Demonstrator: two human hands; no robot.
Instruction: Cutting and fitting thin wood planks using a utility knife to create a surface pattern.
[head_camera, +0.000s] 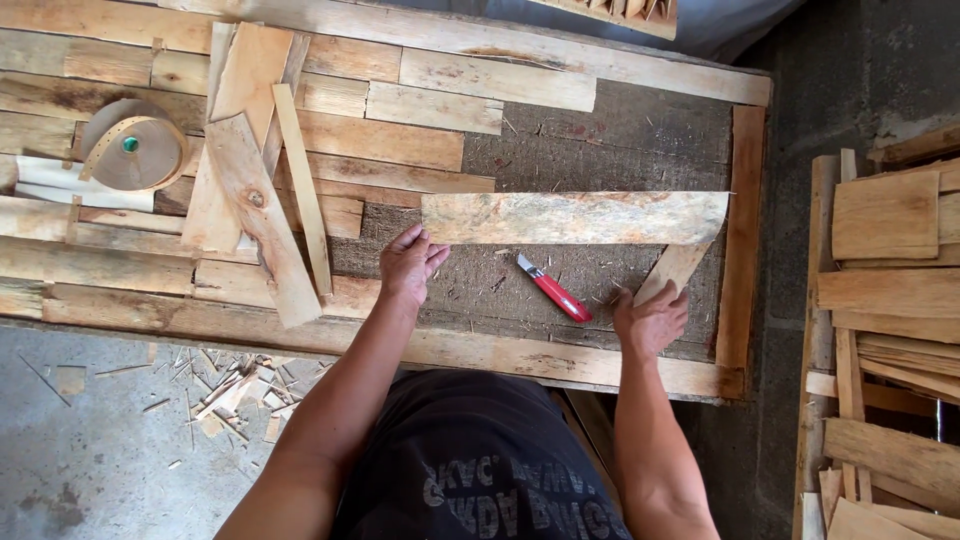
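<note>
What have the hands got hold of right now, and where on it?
The right hand grips a short wood strip at its near lower end. The left hand lies open, fingertips at the left end of the long plank, not gripping it.

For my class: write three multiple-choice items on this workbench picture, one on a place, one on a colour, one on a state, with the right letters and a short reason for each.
1. Where does the utility knife lie?
A. between the two hands
B. on the floor
C. on the tape roll

2. What colour is the knife's handle?
A. blue
B. red
C. yellow

3. What is the left hand doing?
A. gripping the knife
B. hanging off the bench
C. pressing flat at the end of the long plank

Answers: 1 A, it rests on the board between the left hand and the right hand. 2 B, the handle is plainly red. 3 C, its fingers reach the plank's left end.
</note>
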